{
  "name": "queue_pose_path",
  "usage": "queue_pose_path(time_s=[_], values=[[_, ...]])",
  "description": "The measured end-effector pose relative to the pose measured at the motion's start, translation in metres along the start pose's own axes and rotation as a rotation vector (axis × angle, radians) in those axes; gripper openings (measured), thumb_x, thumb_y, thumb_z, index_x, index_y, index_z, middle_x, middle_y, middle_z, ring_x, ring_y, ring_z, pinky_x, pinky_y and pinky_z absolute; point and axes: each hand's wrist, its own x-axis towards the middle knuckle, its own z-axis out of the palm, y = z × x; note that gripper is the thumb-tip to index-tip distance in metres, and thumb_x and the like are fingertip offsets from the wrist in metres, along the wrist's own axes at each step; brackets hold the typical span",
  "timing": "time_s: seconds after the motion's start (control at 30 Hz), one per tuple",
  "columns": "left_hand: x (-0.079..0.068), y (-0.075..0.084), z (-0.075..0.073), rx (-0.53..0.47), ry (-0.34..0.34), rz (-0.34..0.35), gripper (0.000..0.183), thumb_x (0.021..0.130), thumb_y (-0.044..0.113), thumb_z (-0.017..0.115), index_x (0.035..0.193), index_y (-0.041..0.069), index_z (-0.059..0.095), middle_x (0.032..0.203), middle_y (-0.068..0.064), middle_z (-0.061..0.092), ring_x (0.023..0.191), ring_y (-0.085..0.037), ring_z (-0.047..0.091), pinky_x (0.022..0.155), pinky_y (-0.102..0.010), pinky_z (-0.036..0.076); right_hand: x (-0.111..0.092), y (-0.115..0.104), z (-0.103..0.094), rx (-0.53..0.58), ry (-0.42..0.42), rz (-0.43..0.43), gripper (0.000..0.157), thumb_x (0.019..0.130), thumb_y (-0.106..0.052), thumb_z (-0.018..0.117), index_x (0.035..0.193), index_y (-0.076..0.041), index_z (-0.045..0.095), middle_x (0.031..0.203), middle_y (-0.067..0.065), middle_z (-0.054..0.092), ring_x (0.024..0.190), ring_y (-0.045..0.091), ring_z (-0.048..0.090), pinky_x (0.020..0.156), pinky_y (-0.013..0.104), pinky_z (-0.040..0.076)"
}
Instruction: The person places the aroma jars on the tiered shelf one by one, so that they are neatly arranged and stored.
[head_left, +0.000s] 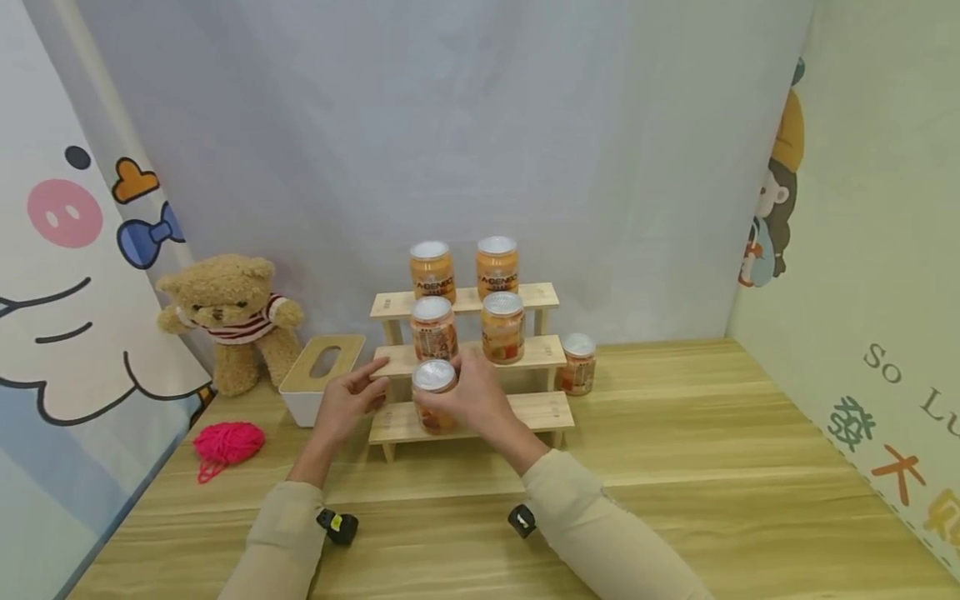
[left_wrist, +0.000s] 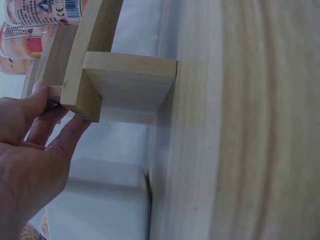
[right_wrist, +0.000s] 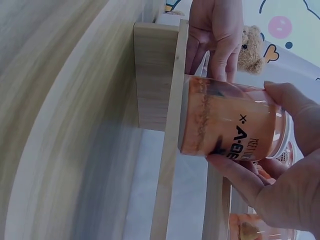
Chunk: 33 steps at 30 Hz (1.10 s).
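My right hand [head_left: 474,396] grips a clear jar [right_wrist: 235,120] of orange contents with a silver lid, thumb and fingers on either side. The jar stands upright at the lowest step of a three-tier wooden stand [head_left: 536,410], its base on or just above the board. At the stand's left end, my left hand [head_left: 347,406] touches the step ends with extended fingers [left_wrist: 72,135]. Two similar jars, a left one [head_left: 433,333] and a right one [head_left: 503,333], sit on the middle step. Another pair, a left jar [head_left: 432,271] and a right jar [head_left: 497,267], occupies the top step.
One more jar [head_left: 578,367] stands on the table right of the stand. To the left are a white tissue box [head_left: 300,407] with a wooden lid, a teddy bear [head_left: 232,321] and pink yarn [head_left: 227,443]. Printed panels flank the wooden table [head_left: 675,467].
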Motion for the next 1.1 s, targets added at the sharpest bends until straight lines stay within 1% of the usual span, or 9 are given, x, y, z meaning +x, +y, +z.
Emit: queue_pose_path(time_s=[0.1, 0.2, 0.33, 0.5, 0.63, 0.77, 0.87, 1.0, 1.1], values=[[0.001, 0.000, 0.001, 0.000, -0.007, 0.005, 0.044, 0.100, 0.010, 0.063, 0.142, 0.002, 0.056, 0.117, -0.025, 0.067, 0.092, -0.011, 0.067, 0.083, -0.029, 0.057, -0.002, 0.001, -0.001, 0.004, 0.011, 0.011, 0.050, 0.075, -0.036, 0.089, 0.099, -0.005, 0.058, 0.100, 0.005, 0.059, 0.088, 0.019, 0.059, 0.072, 0.034, 0.053], [0.001, 0.000, 0.002, 0.003, -0.015, 0.005, 0.044, 0.100, 0.011, 0.063, 0.142, 0.003, 0.056, 0.118, -0.025, 0.067, 0.093, -0.011, 0.067, 0.083, -0.030, 0.057, -0.004, 0.005, -0.004, 0.051, -0.006, 0.022, 0.053, 0.075, -0.039, 0.089, 0.103, -0.006, 0.057, 0.102, 0.005, 0.059, 0.089, 0.019, 0.059, 0.073, 0.035, 0.054], [0.002, 0.000, 0.005, -0.004, -0.022, 0.002, 0.044, 0.100, 0.012, 0.064, 0.142, 0.004, 0.057, 0.119, -0.026, 0.066, 0.093, -0.011, 0.067, 0.083, -0.031, 0.057, -0.009, 0.009, -0.014, 0.106, -0.022, 0.040, 0.061, 0.076, -0.045, 0.087, 0.111, -0.006, 0.056, 0.107, 0.005, 0.059, 0.094, 0.020, 0.058, 0.076, 0.037, 0.053], [0.001, 0.001, 0.005, 0.003, -0.019, 0.003, 0.044, 0.100, 0.014, 0.065, 0.142, 0.005, 0.057, 0.118, -0.026, 0.067, 0.095, -0.014, 0.068, 0.084, -0.030, 0.057, -0.020, 0.013, -0.038, 0.085, 0.010, 0.013, 0.066, 0.078, -0.039, 0.087, 0.121, 0.002, 0.057, 0.113, 0.014, 0.060, 0.103, 0.030, 0.058, 0.083, 0.043, 0.053], [0.001, 0.002, 0.004, 0.007, -0.018, -0.006, 0.044, 0.100, 0.015, 0.065, 0.142, 0.006, 0.057, 0.119, -0.026, 0.066, 0.096, -0.015, 0.068, 0.086, -0.032, 0.057, -0.030, 0.020, -0.056, 0.061, 0.046, -0.015, 0.060, 0.080, -0.032, 0.086, 0.120, 0.003, 0.059, 0.111, 0.013, 0.062, 0.105, 0.036, 0.060, 0.084, 0.045, 0.054], [0.000, 0.003, 0.002, 0.013, -0.019, -0.016, 0.045, 0.100, 0.016, 0.065, 0.143, 0.007, 0.056, 0.121, -0.025, 0.066, 0.096, -0.015, 0.068, 0.089, -0.038, 0.056, -0.038, 0.030, -0.072, 0.041, 0.082, -0.046, 0.050, 0.081, -0.025, 0.085, 0.114, 0.001, 0.061, 0.106, 0.010, 0.063, 0.103, 0.036, 0.062, 0.083, 0.045, 0.055], [0.000, 0.003, -0.001, 0.013, -0.017, -0.022, 0.046, 0.100, 0.016, 0.064, 0.144, 0.007, 0.055, 0.121, -0.024, 0.066, 0.096, -0.014, 0.068, 0.090, -0.040, 0.056, -0.041, 0.037, -0.085, 0.023, 0.090, -0.061, 0.048, 0.082, -0.022, 0.084, 0.115, 0.003, 0.060, 0.106, 0.012, 0.064, 0.102, 0.036, 0.063, 0.083, 0.045, 0.055], [-0.001, 0.003, -0.002, 0.008, -0.022, -0.027, 0.046, 0.100, 0.015, 0.064, 0.145, 0.006, 0.054, 0.122, -0.024, 0.066, 0.096, -0.012, 0.067, 0.090, -0.039, 0.056, -0.041, 0.052, -0.105, 0.011, 0.105, -0.024, 0.053, 0.084, -0.023, 0.082, 0.122, 0.006, 0.057, 0.108, 0.016, 0.062, 0.100, 0.036, 0.062, 0.084, 0.044, 0.054], [-0.001, 0.003, -0.001, 0.006, -0.027, -0.020, 0.045, 0.100, 0.015, 0.063, 0.144, 0.006, 0.055, 0.122, -0.026, 0.065, 0.096, -0.011, 0.067, 0.091, -0.039, 0.055, -0.038, 0.066, -0.123, 0.007, 0.157, 0.036, 0.054, 0.087, -0.025, 0.080, 0.124, 0.006, 0.056, 0.111, 0.020, 0.062, 0.102, 0.035, 0.060, 0.086, 0.045, 0.053]])
